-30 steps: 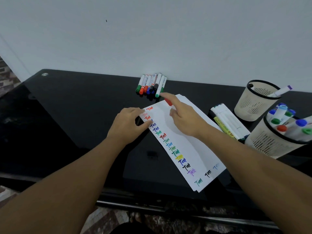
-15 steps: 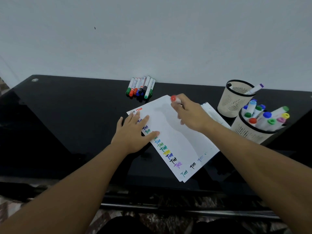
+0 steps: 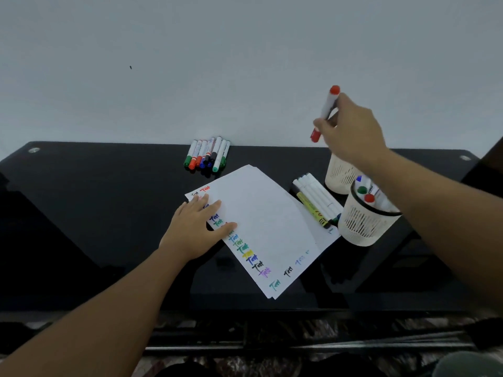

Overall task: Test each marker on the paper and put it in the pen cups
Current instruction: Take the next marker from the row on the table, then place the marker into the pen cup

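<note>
A person's right hand (image 3: 351, 131) is raised in the upper right of the frame, above the far pen cup (image 3: 339, 178), its grip closed round a red marker (image 3: 325, 113) held nearly upright, with a red cap at the top end and red showing at the bottom end too. The marker is clear of the cup, seen against the pale wall (image 3: 217, 63). The left hand (image 3: 196, 227) lies flat at centre frame, fingers straight and spread, pressing the left edge of a sheet of white paper (image 3: 261, 219) on the glossy black desk (image 3: 95, 213). A column of small test scribbles in red, blue, green, yellow, black and purple runs down the sheet's left margin and along its lower edge; more sheets show beneath it. Just above the paper, near the wall, a row of whiteboard markers (image 3: 208, 155) lies side by side, with green, red, blue and black caps pointing toward the camera. To the right of the paper a second group of white-barrelled markers (image 3: 317, 200), one of them yellow, rests on a sheet's corner. The near pen cup (image 3: 362, 221), a cream mesh cup at right, holds several markers with green, red and blue caps; the right forearm crosses in front of it.
</note>
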